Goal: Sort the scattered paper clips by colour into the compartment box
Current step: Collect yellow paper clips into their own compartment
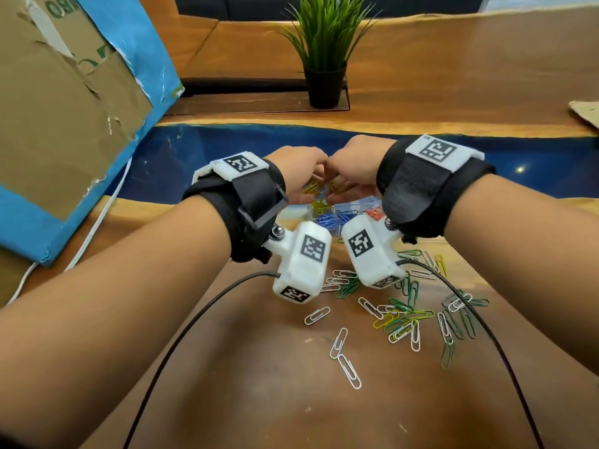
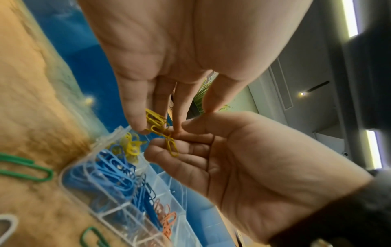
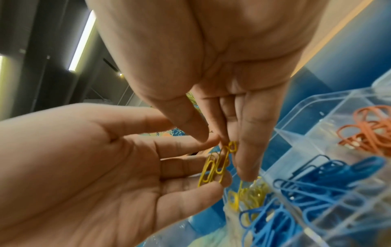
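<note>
Both hands meet above the clear compartment box (image 1: 355, 202). My left hand (image 1: 303, 171) holds a small tangle of yellow paper clips (image 2: 155, 120) in its fingertips. My right hand (image 1: 351, 166) pinches the other end of the same tangle (image 3: 231, 147), and one yellow clip (image 2: 172, 147) lies against its curled fingers. Below them the box holds yellow clips (image 3: 251, 192), blue clips (image 3: 317, 182) and orange clips (image 3: 368, 132) in separate compartments. Several green, white and yellow clips (image 1: 405, 315) lie scattered on the wooden table nearer to me.
A potted plant (image 1: 324, 59) stands behind the box. A cardboard box with blue tape (image 1: 64, 108) leans at the left, with a white cable (image 1: 97, 228) beside it. Black cables (image 1: 194, 319) run from both wrist cameras across the table.
</note>
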Demonstrator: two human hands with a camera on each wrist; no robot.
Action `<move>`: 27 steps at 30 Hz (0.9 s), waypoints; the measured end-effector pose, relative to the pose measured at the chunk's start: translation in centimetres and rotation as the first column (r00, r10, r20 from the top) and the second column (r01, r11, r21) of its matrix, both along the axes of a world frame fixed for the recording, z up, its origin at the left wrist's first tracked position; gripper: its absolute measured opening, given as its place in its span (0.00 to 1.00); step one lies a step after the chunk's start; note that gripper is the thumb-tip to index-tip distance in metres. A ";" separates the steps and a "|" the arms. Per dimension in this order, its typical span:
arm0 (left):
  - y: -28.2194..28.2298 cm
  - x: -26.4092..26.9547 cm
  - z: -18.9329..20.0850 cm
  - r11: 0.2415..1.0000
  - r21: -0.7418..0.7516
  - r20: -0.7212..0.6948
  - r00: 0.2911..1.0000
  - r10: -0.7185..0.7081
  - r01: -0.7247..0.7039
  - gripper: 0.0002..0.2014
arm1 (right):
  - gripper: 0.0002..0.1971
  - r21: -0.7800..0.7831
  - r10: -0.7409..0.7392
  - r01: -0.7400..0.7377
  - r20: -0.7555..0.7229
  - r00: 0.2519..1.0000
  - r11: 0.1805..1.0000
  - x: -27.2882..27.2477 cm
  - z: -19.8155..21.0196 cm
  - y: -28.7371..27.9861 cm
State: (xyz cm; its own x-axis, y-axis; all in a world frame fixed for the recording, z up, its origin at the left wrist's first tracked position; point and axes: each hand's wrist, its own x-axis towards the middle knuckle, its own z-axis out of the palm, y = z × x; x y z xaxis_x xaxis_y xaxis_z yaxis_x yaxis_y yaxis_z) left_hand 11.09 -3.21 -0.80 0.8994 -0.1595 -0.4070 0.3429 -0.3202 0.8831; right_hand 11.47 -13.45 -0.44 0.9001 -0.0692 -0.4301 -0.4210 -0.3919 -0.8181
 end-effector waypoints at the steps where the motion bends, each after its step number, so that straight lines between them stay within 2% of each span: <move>1: 0.0 0.0 -0.2 1.000 0.008 0.008 1.000 -0.004 0.004 0.06 | 0.16 0.033 -0.010 0.011 -0.022 1.000 0.999 0.4 -0.3 -0.4; 5: 0.1 -0.1 -0.3 1.000 0.025 0.016 1.000 0.002 -0.003 0.08 | 0.15 -0.026 0.048 -0.049 -0.026 0.999 0.998 0.2 -0.5 -0.5; 9: 0.6 -0.3 -0.1 0.999 0.033 -0.021 1.000 -0.017 0.018 0.09 | 0.15 -0.080 0.054 -0.054 0.007 0.999 0.995 0.0 -0.2 -0.3; 11: 0.8 -0.4 -0.1 0.999 0.040 -0.005 1.000 -0.019 0.020 0.12 | 0.14 -0.099 0.038 -0.041 -0.029 0.999 0.994 -0.1 -0.1 -0.2; 13: 0.9 -0.4 -0.1 0.998 0.055 0.014 1.000 -0.012 0.011 0.15 | 0.15 -0.212 0.075 -0.079 -0.024 0.997 0.974 0.0 -0.1 -0.2; 16: 0.9 -0.5 -0.1 0.993 0.120 0.025 0.999 -0.025 0.022 0.15 | 0.15 -0.451 0.254 -0.207 0.045 0.966 0.868 -0.7 -0.2 -0.2; 18: 1.0 -0.6 -0.3 0.983 0.172 0.031 0.997 -0.077 0.071 0.11 | 0.18 -0.629 0.408 -0.318 -0.002 0.913 0.709 -1.3 -0.1 -0.1; 19: 1.1 -0.7 -0.5 0.979 0.180 0.036 0.994 -0.100 0.092 0.10 | 0.20 -0.685 0.457 -0.357 -0.039 0.889 0.635 -1.6 0.0 0.1; 22: 1.5 -0.9 -0.8 0.981 0.166 0.081 0.990 -0.112 0.098 0.16 | 0.25 -0.719 0.532 -0.441 -0.117 0.839 0.537 -2.3 0.0 0.2; 24: 1.9 -1.0 -0.7 0.982 0.174 0.128 0.986 -0.103 0.080 0.15 | 0.25 -0.732 0.556 -0.446 -0.110 0.824 0.516 -2.5 0.1 0.0; 27: 2.7 -1.4 -0.7 0.958 0.258 0.218 0.958 -0.183 0.125 0.10 | 0.19 -0.726 0.540 -0.356 0.025 0.841 0.588 -2.8 0.5 -0.5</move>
